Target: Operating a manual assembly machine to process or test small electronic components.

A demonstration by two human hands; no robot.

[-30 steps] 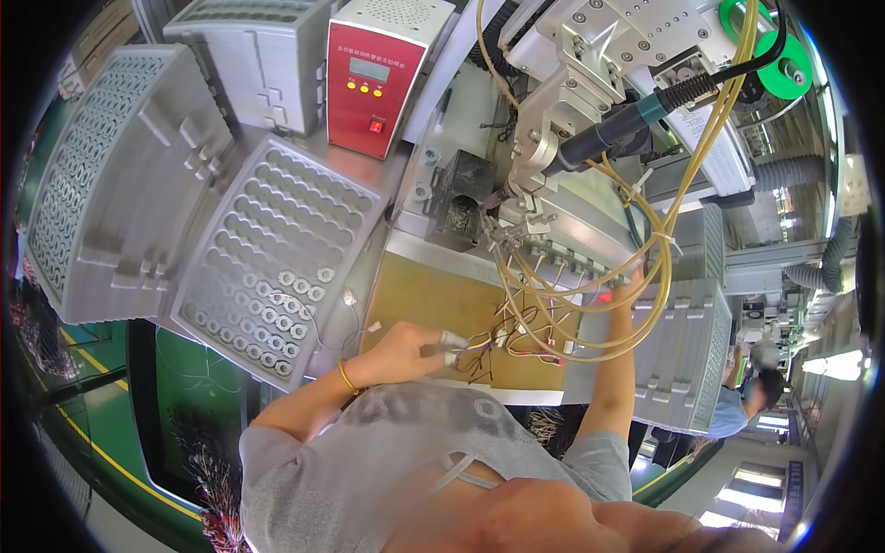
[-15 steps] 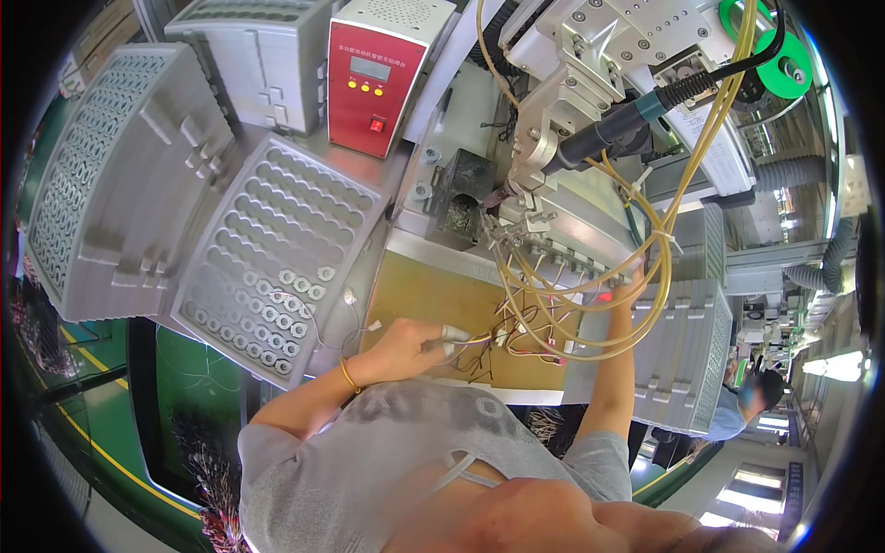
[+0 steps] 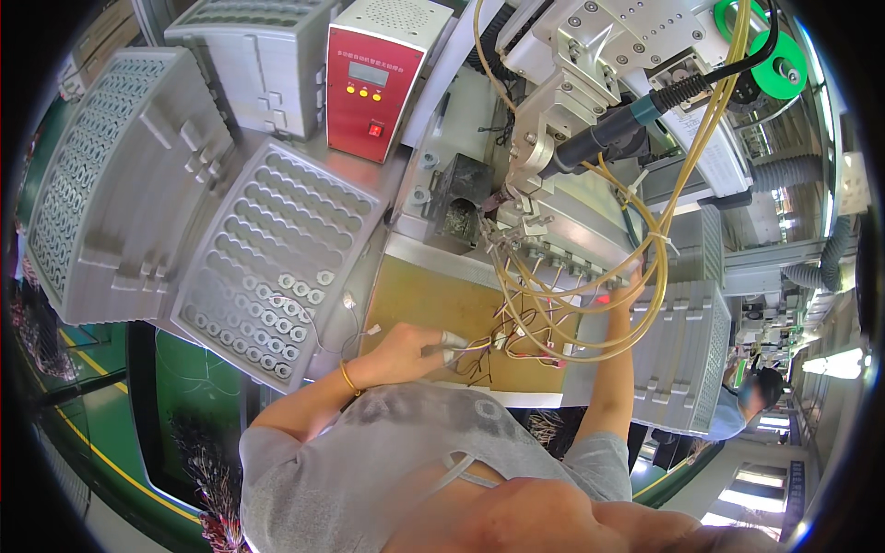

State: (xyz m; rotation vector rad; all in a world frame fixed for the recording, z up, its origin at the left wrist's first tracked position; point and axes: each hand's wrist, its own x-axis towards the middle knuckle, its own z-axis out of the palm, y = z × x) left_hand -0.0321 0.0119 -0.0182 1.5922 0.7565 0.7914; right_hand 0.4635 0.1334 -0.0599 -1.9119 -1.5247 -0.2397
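Observation:
My left hand [image 3: 410, 354], with pale covers on its fingertips, is closed in a pinch on thin multicoloured wires [image 3: 479, 347] above a tan work board [image 3: 415, 297]. More dark, white and red wires hang from the front of the metal fixture [image 3: 583, 230] onto the board. My right hand [image 3: 627, 288] reaches to the right end of that fixture, beside a small red light [image 3: 604, 299]. Its fingers are mostly hidden by yellowish tubes [image 3: 660, 249] and the fixture.
A grey tray [image 3: 277, 249], partly filled with metal rings, lies on the left beside stacked trays [image 3: 129, 203]. Behind stands a red control box [image 3: 373, 92]. A soldering head [image 3: 590, 138] hangs above the fixture. More stacked trays [image 3: 682, 355] stand right; a person [image 3: 742, 405] is farther off.
My left hand has shifted slightly downward, and the wires by its fingertips have moved a little on the board. My right hand stays at the fixture's end.

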